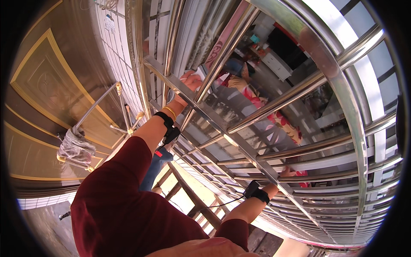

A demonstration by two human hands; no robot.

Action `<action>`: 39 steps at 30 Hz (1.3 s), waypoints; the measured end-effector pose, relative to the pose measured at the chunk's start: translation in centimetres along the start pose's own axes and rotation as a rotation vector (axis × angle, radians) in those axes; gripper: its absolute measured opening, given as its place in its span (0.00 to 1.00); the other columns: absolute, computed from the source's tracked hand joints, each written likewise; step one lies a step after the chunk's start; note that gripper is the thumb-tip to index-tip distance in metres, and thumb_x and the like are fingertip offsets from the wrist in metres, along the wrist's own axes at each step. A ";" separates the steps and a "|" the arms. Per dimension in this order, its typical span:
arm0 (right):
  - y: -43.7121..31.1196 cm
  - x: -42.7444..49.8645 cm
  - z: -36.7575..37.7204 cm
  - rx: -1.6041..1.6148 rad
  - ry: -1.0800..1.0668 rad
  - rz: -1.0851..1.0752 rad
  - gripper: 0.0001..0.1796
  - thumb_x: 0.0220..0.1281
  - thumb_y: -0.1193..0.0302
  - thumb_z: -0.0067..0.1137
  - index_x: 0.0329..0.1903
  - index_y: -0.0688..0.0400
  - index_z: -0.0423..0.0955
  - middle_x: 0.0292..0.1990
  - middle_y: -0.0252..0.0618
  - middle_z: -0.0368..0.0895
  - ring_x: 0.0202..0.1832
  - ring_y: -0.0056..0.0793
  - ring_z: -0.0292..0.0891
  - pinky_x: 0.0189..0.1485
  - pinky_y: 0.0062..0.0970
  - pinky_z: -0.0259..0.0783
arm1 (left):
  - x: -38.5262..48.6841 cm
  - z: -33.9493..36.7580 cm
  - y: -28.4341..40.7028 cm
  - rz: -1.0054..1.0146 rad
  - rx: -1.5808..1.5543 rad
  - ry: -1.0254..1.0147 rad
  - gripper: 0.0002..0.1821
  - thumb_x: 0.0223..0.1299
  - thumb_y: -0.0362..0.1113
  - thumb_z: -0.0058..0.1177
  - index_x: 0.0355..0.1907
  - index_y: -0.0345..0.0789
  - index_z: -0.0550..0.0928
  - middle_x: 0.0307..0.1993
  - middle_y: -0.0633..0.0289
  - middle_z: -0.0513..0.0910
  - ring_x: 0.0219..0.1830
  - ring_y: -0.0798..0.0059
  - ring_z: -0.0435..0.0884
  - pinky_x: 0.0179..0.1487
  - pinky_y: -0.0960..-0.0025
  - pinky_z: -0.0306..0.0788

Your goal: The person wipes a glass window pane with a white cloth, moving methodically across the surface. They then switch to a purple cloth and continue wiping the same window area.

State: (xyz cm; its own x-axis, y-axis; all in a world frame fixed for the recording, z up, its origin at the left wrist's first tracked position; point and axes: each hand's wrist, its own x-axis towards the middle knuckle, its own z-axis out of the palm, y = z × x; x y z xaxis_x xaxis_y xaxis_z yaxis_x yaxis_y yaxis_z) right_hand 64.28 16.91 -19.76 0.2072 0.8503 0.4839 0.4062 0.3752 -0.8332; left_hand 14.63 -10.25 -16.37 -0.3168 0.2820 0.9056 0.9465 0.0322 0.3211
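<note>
My left hand (191, 81) reaches between the polished metal bars of a window grille (221, 130) to the window behind. Its bent fingers are on a white, cloth-like item (203, 74), partly hidden by the hand and a bar. Lower right, my right hand (288, 172) is also past the bars, near a pale window rail (300, 165). The grille hides part of it, and whether it grips anything does not show. Streaky grey marks cover the window glass (221, 112) between the hands. Both wrists wear black straps with small devices.
A brown panelled door (48, 83) with gold trim stands left. Before it, a metal-tube rack (96, 104) carries a grey rag (76, 143). Wooden slats (179, 189) lie below me. Floral fabric (253, 96) and a white cabinet (276, 66) show in the glass.
</note>
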 end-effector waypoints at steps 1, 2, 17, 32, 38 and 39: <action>0.0 0.0 -0.1 0.001 0.004 0.001 0.30 0.56 0.68 0.58 0.60 0.64 0.62 0.55 0.51 0.69 0.54 0.40 0.69 0.56 0.39 0.67 | -0.2 0.2 0.0 -0.020 0.012 -0.022 0.11 0.39 0.30 0.56 0.30 0.42 0.81 0.35 0.64 0.76 0.50 0.49 0.74 0.54 0.51 0.69; 0.1 0.0 0.0 -0.009 0.009 0.004 0.30 0.56 0.68 0.58 0.60 0.64 0.62 0.55 0.51 0.69 0.55 0.41 0.69 0.56 0.39 0.67 | -0.3 0.5 0.0 0.004 0.024 -0.002 0.11 0.39 0.30 0.56 0.31 0.42 0.81 0.35 0.64 0.76 0.50 0.48 0.74 0.55 0.50 0.69; 2.1 1.7 0.6 -0.030 0.031 -0.010 0.34 0.57 0.68 0.60 0.64 0.66 0.57 0.60 0.55 0.65 0.58 0.45 0.67 0.61 0.40 0.64 | -2.5 1.5 -1.3 -0.159 0.024 -0.104 0.17 0.40 0.27 0.54 0.37 0.45 0.78 0.38 0.61 0.74 0.52 0.48 0.73 0.56 0.46 0.66; 1.6 1.3 0.6 -0.007 0.013 0.009 0.37 0.57 0.69 0.57 0.65 0.71 0.53 0.57 0.59 0.67 0.57 0.48 0.66 0.63 0.36 0.59 | -4.9 1.6 -2.2 -0.342 0.098 -0.141 0.28 0.45 0.26 0.55 0.54 0.34 0.71 0.49 0.51 0.70 0.54 0.55 0.69 0.58 0.65 0.66; -0.9 0.6 0.3 0.017 -0.036 0.044 0.36 0.57 0.70 0.56 0.65 0.70 0.54 0.57 0.58 0.67 0.57 0.48 0.66 0.63 0.37 0.59 | -7.4 3.6 -3.8 -0.271 0.154 -0.034 0.26 0.55 0.29 0.53 0.58 0.35 0.65 0.50 0.52 0.72 0.45 0.62 0.75 0.48 0.66 0.72; -1.3 0.4 0.2 -0.022 -0.035 0.014 0.35 0.57 0.71 0.56 0.65 0.70 0.54 0.57 0.58 0.67 0.57 0.48 0.66 0.63 0.37 0.59 | -8.5 4.2 -4.3 -0.401 -0.062 0.006 0.23 0.53 0.29 0.53 0.54 0.36 0.68 0.49 0.53 0.73 0.47 0.61 0.74 0.50 0.64 0.71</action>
State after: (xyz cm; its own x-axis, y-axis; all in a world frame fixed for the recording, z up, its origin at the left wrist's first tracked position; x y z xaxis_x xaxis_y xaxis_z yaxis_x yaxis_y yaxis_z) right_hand 63.64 16.86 -18.49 0.1818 0.8677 0.4626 0.4228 0.3558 -0.8335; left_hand 13.54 -8.73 -26.60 -0.6604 0.2535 0.7069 0.7426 0.0808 0.6648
